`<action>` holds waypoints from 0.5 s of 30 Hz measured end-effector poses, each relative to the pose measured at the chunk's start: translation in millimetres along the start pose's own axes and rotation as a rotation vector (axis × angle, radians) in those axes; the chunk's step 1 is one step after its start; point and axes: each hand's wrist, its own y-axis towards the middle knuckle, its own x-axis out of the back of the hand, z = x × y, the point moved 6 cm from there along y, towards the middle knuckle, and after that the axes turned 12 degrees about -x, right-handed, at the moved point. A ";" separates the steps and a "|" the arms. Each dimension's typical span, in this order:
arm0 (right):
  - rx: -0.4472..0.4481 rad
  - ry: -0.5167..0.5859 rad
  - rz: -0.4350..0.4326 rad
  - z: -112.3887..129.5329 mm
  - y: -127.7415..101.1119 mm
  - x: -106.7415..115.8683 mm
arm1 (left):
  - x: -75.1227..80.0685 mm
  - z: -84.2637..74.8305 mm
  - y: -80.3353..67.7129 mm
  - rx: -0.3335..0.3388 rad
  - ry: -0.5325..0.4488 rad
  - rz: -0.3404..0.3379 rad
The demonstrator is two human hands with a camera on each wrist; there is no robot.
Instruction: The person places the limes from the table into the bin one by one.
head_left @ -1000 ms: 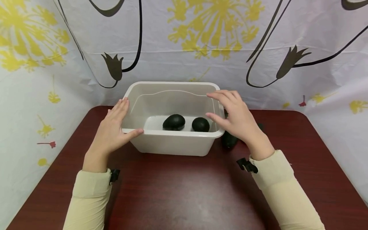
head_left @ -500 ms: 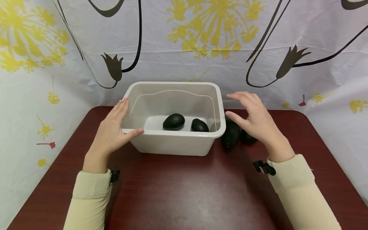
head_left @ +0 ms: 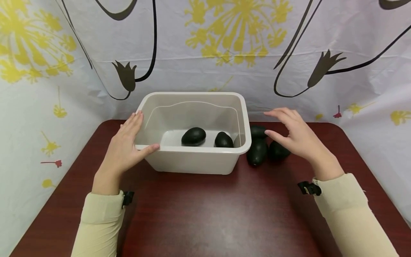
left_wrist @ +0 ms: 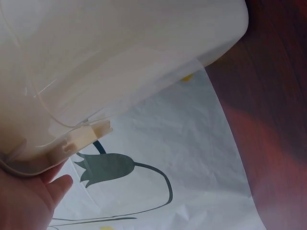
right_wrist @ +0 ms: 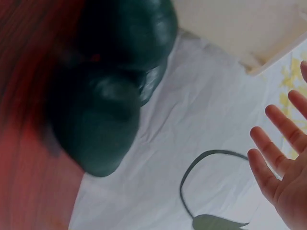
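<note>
In the head view, a light grey plastic bin (head_left: 192, 160) stands on the table with two dark green avocados (head_left: 193, 136) (head_left: 223, 140) inside. My left hand (head_left: 123, 150) rests at the bin's front left corner, fingers straight along the side rim and thumb over the front rim. Three more avocados (head_left: 257, 151) (head_left: 278, 150) (head_left: 258, 131) lie close together beside the bin's right wall. Above and to the right of them hovers my right hand (head_left: 297, 137), holding nothing, thumb and fingers spread apart. The right wrist view shows these avocados (right_wrist: 98, 120) large, apart from the fingers (right_wrist: 273, 148).
The dark red wooden table (head_left: 205, 214) extends in front of the bin. Behind it hangs a white curtain (head_left: 192, 71) with yellow and dark floral prints, close to the bin's back wall. A black clip (head_left: 309, 188) sits at the right cuff.
My right hand has moved right, from over the bin's right rim to above the avocados outside. The right avocado in the bin has shifted slightly. My left hand stays at the bin's corner.
</note>
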 end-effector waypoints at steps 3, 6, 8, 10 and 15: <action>-0.011 0.001 0.027 -9.4 -0.9 -1.4 | 0.4 0.6 -0.2 0.001 -0.004 -0.002; -0.031 -0.002 0.047 -20.8 -2.7 -3.4 | 0.2 1.0 0.0 -0.002 -0.007 -0.007; -0.047 -0.009 0.061 -28.6 -4.2 -5.2 | 0.3 1.2 0.0 -0.004 -0.006 -0.014; -0.067 -0.016 0.078 -36.2 -6.3 -7.4 | 0.6 1.2 -0.1 -0.009 -0.005 -0.022; -0.132 -0.020 0.142 -53.5 -14.1 -13.7 | 0.9 0.8 -0.3 -0.020 -0.006 -0.034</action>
